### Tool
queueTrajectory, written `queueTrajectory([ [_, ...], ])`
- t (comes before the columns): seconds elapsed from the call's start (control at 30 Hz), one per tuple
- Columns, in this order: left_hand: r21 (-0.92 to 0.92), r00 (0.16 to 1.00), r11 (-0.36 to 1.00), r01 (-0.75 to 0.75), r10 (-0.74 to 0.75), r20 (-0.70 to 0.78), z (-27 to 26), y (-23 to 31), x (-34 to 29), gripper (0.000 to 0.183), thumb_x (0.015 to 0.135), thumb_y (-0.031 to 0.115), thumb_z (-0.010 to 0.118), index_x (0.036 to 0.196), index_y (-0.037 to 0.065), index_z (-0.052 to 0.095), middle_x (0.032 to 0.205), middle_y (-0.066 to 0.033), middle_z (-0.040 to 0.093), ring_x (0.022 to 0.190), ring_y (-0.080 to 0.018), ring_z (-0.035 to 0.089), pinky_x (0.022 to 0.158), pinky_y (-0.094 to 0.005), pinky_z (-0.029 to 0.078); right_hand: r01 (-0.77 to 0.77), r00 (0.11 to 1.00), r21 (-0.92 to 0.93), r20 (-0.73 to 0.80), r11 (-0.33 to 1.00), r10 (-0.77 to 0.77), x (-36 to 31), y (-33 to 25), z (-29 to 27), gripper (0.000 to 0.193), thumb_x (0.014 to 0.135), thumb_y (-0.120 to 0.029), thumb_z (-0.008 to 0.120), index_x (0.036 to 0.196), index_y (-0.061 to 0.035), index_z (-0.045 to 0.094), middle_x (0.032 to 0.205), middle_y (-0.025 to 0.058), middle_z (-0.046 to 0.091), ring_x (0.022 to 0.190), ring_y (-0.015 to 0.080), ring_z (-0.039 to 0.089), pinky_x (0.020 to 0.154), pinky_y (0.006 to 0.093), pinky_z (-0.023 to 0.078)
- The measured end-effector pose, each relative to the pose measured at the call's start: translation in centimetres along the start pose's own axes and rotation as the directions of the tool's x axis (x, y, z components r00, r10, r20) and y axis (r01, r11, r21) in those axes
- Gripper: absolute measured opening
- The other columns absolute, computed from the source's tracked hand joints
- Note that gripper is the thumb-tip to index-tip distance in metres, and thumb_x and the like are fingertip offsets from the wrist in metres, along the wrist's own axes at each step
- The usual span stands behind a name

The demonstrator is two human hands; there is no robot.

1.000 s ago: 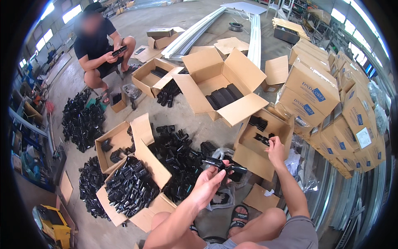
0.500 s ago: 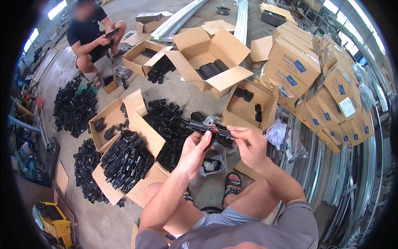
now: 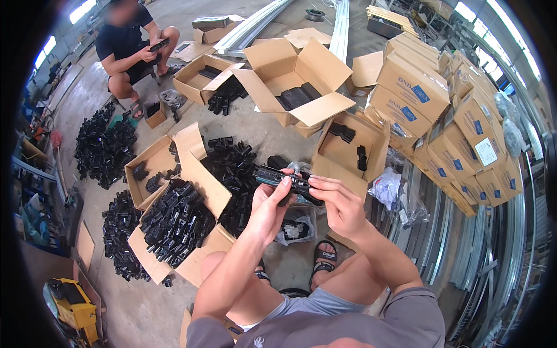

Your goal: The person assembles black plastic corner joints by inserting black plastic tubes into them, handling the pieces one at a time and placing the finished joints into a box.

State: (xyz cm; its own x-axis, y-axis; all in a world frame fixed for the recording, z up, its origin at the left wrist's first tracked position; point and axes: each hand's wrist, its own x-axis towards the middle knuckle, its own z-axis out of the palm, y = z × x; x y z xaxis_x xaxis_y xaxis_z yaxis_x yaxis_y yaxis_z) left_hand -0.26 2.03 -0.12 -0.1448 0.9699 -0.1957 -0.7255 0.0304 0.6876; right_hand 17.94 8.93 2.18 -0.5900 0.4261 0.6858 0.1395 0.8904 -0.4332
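Above my knees, a black elongated part [image 3: 270,176] with a glossy surface is held between both hands; its exact kind I cannot make out. My left hand [image 3: 268,210] wraps round its left portion, thumb pressed on top. At the other end, the bent fingers of my right hand [image 3: 339,203] pinch the part, partly covering it. Beneath the hands lies a clear plastic bag [image 3: 299,227] with small pale and dark pieces in it. A heap of similar black parts [image 3: 229,174] is on the floor just left of my hands.
An open carton [image 3: 200,188] and a carton flap heaped with black parts [image 3: 177,223] stand at left. Ahead is a large open carton [image 3: 319,66]; stacked cartons [image 3: 415,87] and metal profiles [image 3: 452,243] fill the right. A co-worker [image 3: 125,52] crouches at far left, holding a black part.
My right hand has shifted left, closer to my left hand. The black part has turned slightly in my grip, and its right end is now more covered by fingers.
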Motion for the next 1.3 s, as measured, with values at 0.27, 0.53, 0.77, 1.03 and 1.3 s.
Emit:
queueTrajectory([
  [0.27,0.122,0.997,0.990,-0.076,0.074,0.027,1.3,-1.0,0.0,0.036,0.096,0.029,0.066,0.124,0.008,0.058,0.116,-0.0042,0.065,0.104,-0.0120,0.058,0.090,-0.0318,0.043,-0.584,0.784,0.599,0.240,0.548,0.573,-0.1,-1.3,1.6,0.043,0.100,-0.015,0.055,0.139,-0.0011,0.045,0.127,0.0132,0.056,0.108,0.0165,0.060,0.078,0.0272,0.055],
  [0.53,0.076,0.979,0.997,0.029,-0.044,0.197,1.6,-1.9,-0.6,0.063,0.091,0.039,0.070,0.140,0.007,0.047,0.136,-0.0097,0.055,0.125,-0.0204,0.052,0.103,-0.0409,0.044,-0.616,0.727,0.309,-0.132,0.725,0.674,-0.6,0.8,1.7,0.030,0.104,-0.018,0.044,0.090,-0.0004,0.063,0.075,0.0142,0.067,0.064,0.0265,0.065,0.061,0.0359,0.048],
  [0.77,0.716,0.853,0.486,-0.502,0.417,0.315,1.1,0.0,-0.2,0.080,0.076,0.021,0.082,0.143,0.001,0.043,0.144,-0.0173,0.048,0.135,-0.0273,0.044,0.111,-0.0414,0.035,-0.515,0.844,0.124,-0.098,0.848,0.527,-0.1,0.1,-0.8,0.019,0.098,-0.014,0.052,0.088,-0.0014,0.063,0.075,0.0143,0.067,0.064,0.0267,0.067,0.059,0.0360,0.050],
  [1.03,0.662,0.968,0.735,-0.151,-0.026,0.249,0.8,-2.5,-1.0,0.040,0.095,0.015,0.068,0.128,-0.005,0.059,0.112,-0.0109,0.069,0.101,-0.0117,0.063,0.089,-0.0287,0.050,-0.483,0.871,0.117,-0.041,0.868,0.490,-0.5,0.3,0.6,0.017,0.094,-0.019,0.060,0.093,-0.0017,0.062,0.074,0.0161,0.067,0.066,0.0331,0.068,0.058,0.0391,0.051],
  [1.3,0.569,0.964,0.819,0.080,-0.209,0.165,0.3,-1.4,-1.4,0.035,0.098,0.015,0.064,0.127,-0.004,0.059,0.110,-0.0053,0.066,0.098,-0.0085,0.059,0.087,-0.0257,0.049,-0.633,0.765,0.185,0.008,0.751,0.643,0.4,-0.5,1.5,0.032,0.093,-0.031,0.064,0.088,0.0005,0.065,0.074,0.0167,0.068,0.067,0.0303,0.069,0.061,0.0368,0.051],
])
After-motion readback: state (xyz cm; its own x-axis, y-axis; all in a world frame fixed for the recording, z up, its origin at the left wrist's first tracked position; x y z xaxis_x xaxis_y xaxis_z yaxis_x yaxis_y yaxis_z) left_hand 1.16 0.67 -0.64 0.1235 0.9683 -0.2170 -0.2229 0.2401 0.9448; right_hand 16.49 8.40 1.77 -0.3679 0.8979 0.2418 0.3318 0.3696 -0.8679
